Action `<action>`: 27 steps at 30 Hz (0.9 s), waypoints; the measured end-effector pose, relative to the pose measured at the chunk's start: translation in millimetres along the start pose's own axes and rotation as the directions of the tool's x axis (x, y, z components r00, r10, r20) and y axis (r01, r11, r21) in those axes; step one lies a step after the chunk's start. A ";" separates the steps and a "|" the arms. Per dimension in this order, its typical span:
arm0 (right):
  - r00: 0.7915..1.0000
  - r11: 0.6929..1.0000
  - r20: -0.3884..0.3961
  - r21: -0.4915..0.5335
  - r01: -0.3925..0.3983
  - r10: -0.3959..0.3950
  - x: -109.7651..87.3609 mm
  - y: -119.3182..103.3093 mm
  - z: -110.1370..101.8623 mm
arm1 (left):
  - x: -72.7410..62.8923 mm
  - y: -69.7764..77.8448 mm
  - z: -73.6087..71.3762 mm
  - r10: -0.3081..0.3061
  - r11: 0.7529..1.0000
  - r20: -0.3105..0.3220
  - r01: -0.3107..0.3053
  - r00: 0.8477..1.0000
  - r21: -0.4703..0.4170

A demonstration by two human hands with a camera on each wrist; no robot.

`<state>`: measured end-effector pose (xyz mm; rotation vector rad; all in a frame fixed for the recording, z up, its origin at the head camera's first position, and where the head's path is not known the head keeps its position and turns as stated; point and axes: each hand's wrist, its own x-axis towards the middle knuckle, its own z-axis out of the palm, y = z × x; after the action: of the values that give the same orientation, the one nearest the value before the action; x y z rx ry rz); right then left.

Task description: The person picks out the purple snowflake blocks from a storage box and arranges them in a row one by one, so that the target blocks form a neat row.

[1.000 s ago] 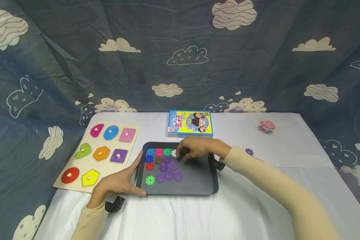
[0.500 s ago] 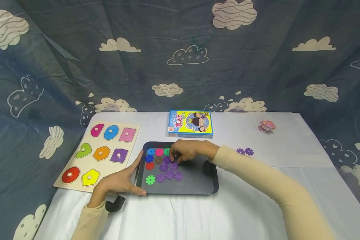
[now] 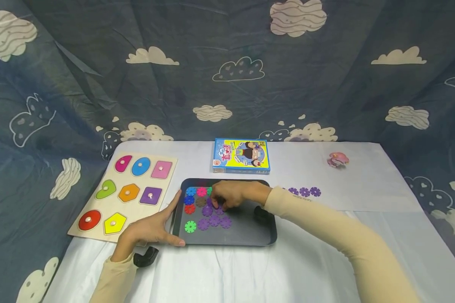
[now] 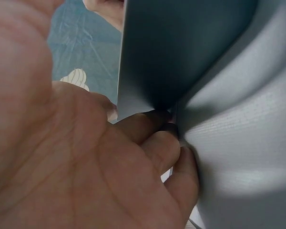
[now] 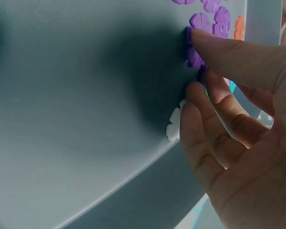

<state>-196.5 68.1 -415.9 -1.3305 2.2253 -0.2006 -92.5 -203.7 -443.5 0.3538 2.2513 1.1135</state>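
Note:
My left hand (image 3: 151,229) holds the left side of a dark grey tray (image 3: 246,231), thumb at the front corner. In the left wrist view its fingers (image 4: 162,145) curl against the tray's wall. Inside the tray lie several snowflake building discs: purple ones (image 3: 214,220), a green disc (image 3: 190,227), a red disc (image 3: 189,209) and a brown disc (image 3: 201,202). Over the purple ones, my right hand (image 3: 229,194) pinches a purple snowflake disc (image 5: 194,56) between thumb and index finger. A white disc (image 5: 173,125) lies beside the other fingers, hidden in the head view.
A wooden shape puzzle (image 3: 113,195) lies left of the tray, partly under the left forearm. Behind the tray is a blue and yellow box (image 3: 241,155). More purple discs (image 3: 305,192) line up beyond the right sleeve. A pink toy (image 3: 338,159) stands at the back right.
My right hand has moved left and slightly toward me, from the white disc to the purple ones. The right sleeve's shift uncovers more purple discs on the table. My left hand stays put.

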 end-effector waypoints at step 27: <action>0.999 0.998 -0.003 -0.023 -0.052 0.052 -2.2 -0.8 2.8 | 0.3 0.4 0.0 0.010 1.000 0.005 -0.010 1.000 -0.004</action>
<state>-193.6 69.9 -417.2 -1.2828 2.2675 -0.1580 -92.8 -203.4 -443.2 0.3666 2.2447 1.1214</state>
